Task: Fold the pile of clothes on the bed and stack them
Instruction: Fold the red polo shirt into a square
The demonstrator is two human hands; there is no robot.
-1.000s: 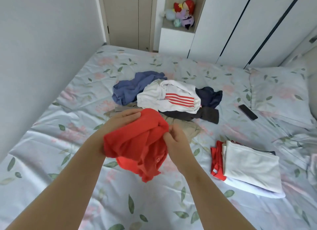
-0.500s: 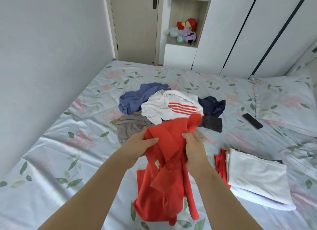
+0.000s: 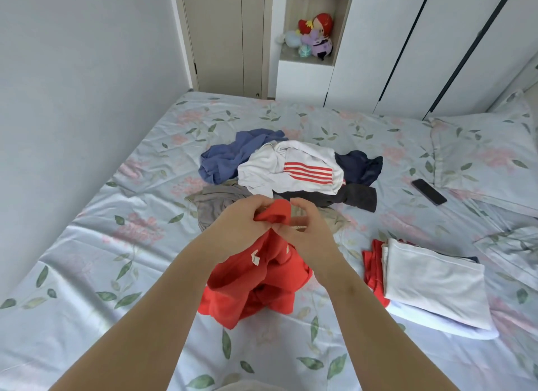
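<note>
Red shirt (image 3: 256,285) hangs bunched over bed (image 3: 116,274); left hand (image 3: 241,227), right hand (image 3: 308,239) pinch its top edge, fingers (image 3: 259,204) curled tight.

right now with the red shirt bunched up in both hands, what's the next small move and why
Probably draw the hands apart along the top edge to open it out. The left hand and right hand pinch the red shirt close together, and the rest hangs crumpled onto the bed, too bunched to fold for the folded stack.
</note>
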